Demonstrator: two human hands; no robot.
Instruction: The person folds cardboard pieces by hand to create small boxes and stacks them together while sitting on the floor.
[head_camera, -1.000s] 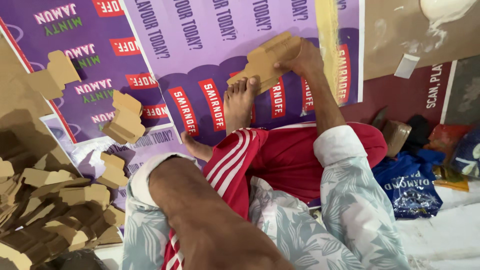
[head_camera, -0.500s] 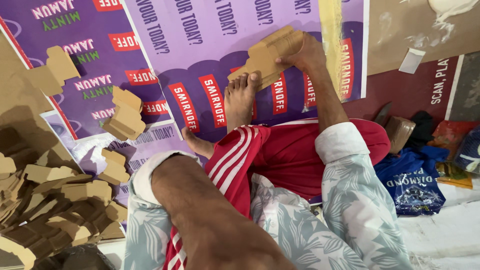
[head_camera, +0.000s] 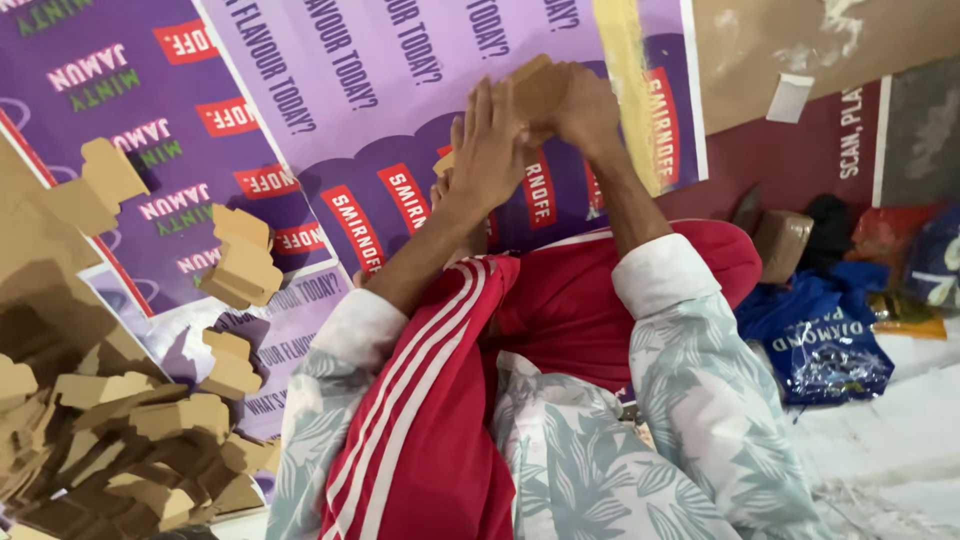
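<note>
Since a moment ago the left hand (head_camera: 490, 140) has risen to meet the right hand (head_camera: 585, 100), fingers of both closed around the cardboard piece (head_camera: 535, 90) above purple posters (head_camera: 400, 130); uneven squeezing might crease it

A person wearing red trousers with white side stripes (head_camera: 440, 400) and a pale leaf-patterned shirt is sitting on large purple printed posters (head_camera: 330, 120). The left hand (head_camera: 490, 150) and right hand (head_camera: 580, 100) are meeting around a flat tan cardboard cut-out piece (head_camera: 535, 85). A heap of similar brown cardboard pieces (head_camera: 130, 430) is lying at left, and a crumpled blue plastic bag (head_camera: 830, 340) at right.
</note>
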